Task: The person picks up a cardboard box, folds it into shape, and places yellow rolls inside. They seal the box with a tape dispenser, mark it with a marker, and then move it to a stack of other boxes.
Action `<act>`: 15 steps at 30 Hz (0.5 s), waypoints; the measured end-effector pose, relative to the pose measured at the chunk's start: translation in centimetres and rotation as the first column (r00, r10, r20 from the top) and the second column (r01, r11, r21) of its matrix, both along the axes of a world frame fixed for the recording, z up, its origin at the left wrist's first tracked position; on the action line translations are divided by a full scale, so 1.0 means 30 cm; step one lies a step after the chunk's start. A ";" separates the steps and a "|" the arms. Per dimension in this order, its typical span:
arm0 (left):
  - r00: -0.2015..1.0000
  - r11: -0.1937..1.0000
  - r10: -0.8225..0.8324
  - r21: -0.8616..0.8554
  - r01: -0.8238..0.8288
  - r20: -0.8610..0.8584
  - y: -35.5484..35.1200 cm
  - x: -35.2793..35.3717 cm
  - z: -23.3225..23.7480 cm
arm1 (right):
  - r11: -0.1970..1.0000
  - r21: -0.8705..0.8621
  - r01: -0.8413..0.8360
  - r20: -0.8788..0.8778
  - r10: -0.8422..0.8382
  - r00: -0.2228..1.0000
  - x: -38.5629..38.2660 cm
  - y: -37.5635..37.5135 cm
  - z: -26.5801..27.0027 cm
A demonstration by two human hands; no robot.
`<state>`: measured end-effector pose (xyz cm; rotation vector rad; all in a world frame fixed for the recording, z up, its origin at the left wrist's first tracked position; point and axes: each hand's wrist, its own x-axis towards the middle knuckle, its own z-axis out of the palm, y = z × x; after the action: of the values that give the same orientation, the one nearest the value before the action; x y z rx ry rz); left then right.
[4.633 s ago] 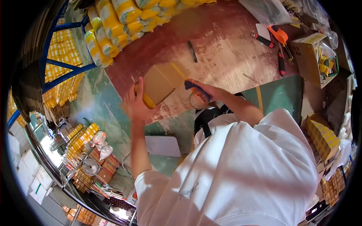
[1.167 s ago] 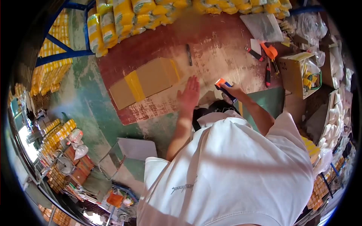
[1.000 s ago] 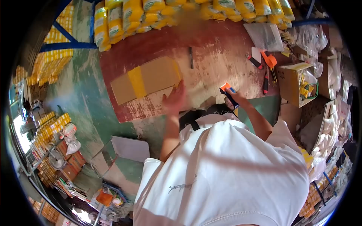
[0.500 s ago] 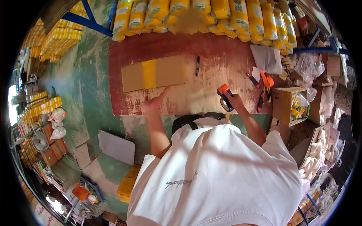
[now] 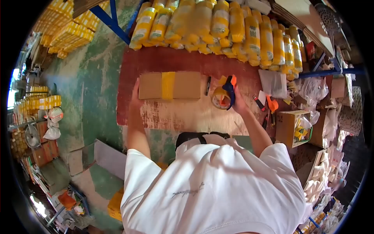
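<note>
A brown cardboard box [image 5: 150, 86] lies flat on the worn red table [image 5: 136, 115], with a band of yellow tape [image 5: 167, 85] across its middle. Against its left end rests my left hand [image 5: 136, 95], fingers stretched along the side and not wrapped round it. My right hand [image 5: 239, 102] grips a blue and orange tape dispenser [image 5: 230, 89] to the right of the box. A roll of yellow tape [image 5: 220, 98] sits in the dispenser, facing left. Between box and dispenser lies a black marker [image 5: 208, 85].
Yellow-wrapped packages [image 5: 220, 19] are stacked along the table's far side. On the right are a red and black utility knife [image 5: 258, 103], an orange-handled tool [image 5: 272, 104], clear plastic bags [image 5: 273, 82] and an open carton [image 5: 287, 125]. A blue rack post [image 5: 107, 21] rises at far left.
My left hand has moved from the box's front edge to its left end. The box now lies straighter. My right hand has raised and turned the tape dispenser, bringing it nearer the box.
</note>
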<state>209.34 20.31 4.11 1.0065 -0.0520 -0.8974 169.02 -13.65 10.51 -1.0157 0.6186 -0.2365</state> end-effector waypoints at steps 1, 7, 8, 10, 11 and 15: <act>0.999 0.998 -0.009 -0.060 0.007 -0.033 -0.001 0.022 -0.114 | 0.997 0.067 -0.047 0.061 0.043 0.997 0.032 0.001 0.002; 0.963 0.990 -0.131 -0.020 0.139 0.235 -0.005 -0.015 -0.198 | 0.978 0.059 -0.199 0.068 0.195 0.978 0.047 -0.002 0.137; 0.843 0.990 -0.138 0.103 0.099 0.519 -0.015 -0.062 -0.194 | 0.977 0.026 -0.214 0.053 0.212 0.976 0.052 -0.005 0.173; 0.826 0.982 -0.152 0.178 0.064 0.543 -0.050 -0.152 -0.171 | 0.970 -0.057 -0.234 0.020 0.236 0.972 0.075 0.004 0.241; 0.944 0.987 -0.130 0.129 0.094 0.302 -0.088 -0.176 -0.116 | 0.956 -0.088 -0.280 0.000 0.281 0.960 0.096 0.002 0.266; 0.972 0.978 -0.203 0.027 0.208 -0.120 -0.191 -0.211 0.106 | 0.945 -0.226 -0.237 0.004 0.244 0.970 0.224 0.071 0.422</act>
<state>203.00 14.59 7.29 0.9960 -0.0402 -1.1496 175.73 -11.53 23.16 -1.2927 0.4390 -0.1074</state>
